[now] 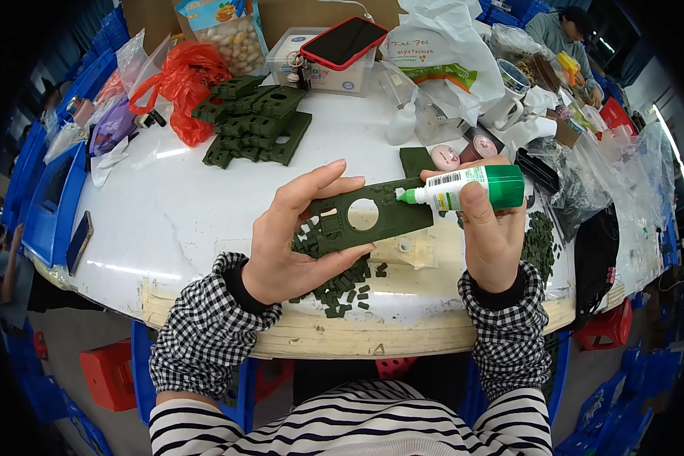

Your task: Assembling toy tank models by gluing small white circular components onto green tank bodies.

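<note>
My left hand grips a dark green plastic model hull plate with a round hole through it, thumb along the near edge and fingers behind the far edge. In my right hand is a white glue bottle with a green base, tipped on its side. Its green nozzle meets or nearly meets the plate's upper right part; a whitish bit shows at the tip. Below the plate lie many small dark green plastic pieces. Another green part lies just behind the plate.
Stacked green hull plates stand at the back left beside a red plastic bag. A red-cased phone rests on a clear box. A small white bottle stands behind my hands. More green pieces lie at right, near cluttered bags.
</note>
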A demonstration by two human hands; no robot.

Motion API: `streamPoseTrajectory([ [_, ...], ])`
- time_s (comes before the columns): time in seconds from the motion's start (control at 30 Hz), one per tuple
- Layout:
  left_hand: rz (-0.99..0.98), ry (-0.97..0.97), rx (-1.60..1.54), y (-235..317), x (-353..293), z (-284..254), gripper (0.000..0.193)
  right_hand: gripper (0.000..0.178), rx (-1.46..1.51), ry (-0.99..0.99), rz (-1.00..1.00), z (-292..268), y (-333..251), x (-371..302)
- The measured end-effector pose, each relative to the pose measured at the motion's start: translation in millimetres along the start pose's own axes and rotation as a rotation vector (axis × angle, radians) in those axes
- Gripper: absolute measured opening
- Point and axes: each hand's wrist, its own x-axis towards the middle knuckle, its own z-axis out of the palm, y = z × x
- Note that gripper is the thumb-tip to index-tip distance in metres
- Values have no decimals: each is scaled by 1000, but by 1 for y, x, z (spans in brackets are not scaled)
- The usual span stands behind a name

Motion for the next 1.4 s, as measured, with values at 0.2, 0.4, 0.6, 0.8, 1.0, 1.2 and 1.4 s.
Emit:
streamPoseTrajectory([
  [0.2,-2,1,-4,-1,0,1,78,24,3,8,8,-1,1,-1],
  [0.4,-33,-80,-3,-1,-1,-3,87,24,75,54,60,-2,0,1],
  [0.6,-92,-44,-55,-5,1,-4,90,30,334,52,165,0,-2,2],
  [0.8,-530,206,-705,0,5,-8,85,34,503,-50,249,-3,7,-3],
  [1.0,-628,1,-927,-1,7,-11,75,35,471,-63,197,-5,-1,-2],
  [1.2,-690,-329,-964,6,5,0,71,39,72,-156,97,1,4,-11],
  [1.4,-719,-374,-1028,8,1,2,68,27,105,-189,76,14,5,-14],
])
